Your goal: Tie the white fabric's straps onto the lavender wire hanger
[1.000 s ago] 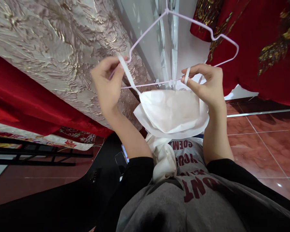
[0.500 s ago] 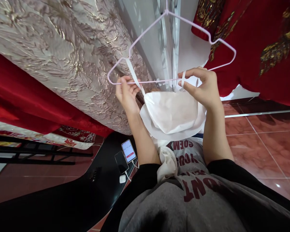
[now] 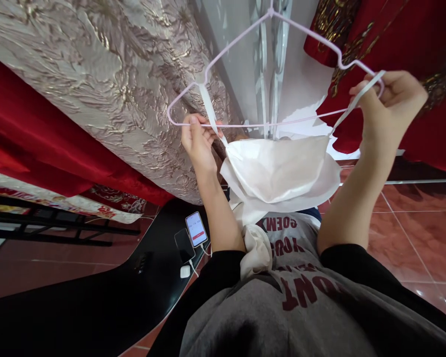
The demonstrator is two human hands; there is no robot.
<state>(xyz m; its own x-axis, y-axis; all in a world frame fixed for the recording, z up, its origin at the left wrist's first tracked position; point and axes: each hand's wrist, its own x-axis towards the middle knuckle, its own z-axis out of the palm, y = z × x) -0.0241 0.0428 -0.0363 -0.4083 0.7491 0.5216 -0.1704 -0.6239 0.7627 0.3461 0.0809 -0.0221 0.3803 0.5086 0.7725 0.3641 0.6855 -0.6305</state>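
A pale pink clothes hanger is held up in front of me. My left hand pinches its bottom bar near the left corner. One strap of a white strappy garment is looped over the hanger's left shoulder, at the notch. At the hanger's right end, my right hand grips the other strap, stretched up beside that tip. Below the bar the garment's top edge spans between the straps, and its lower cloth hangs against my body. My right fingers partly cover the hanger's right end.
A shiny embossed pink-beige fabric and red cloth hang at left. Red garments with gold trim hang at right. On a black surface lie two phones, one with a lit screen, and a small white case.
My right hand has moved right and up from the middle of the bottom bar to the hanger's right end, pulling the strap along. The garment's top has spread wider. My left hand stays at the bar.
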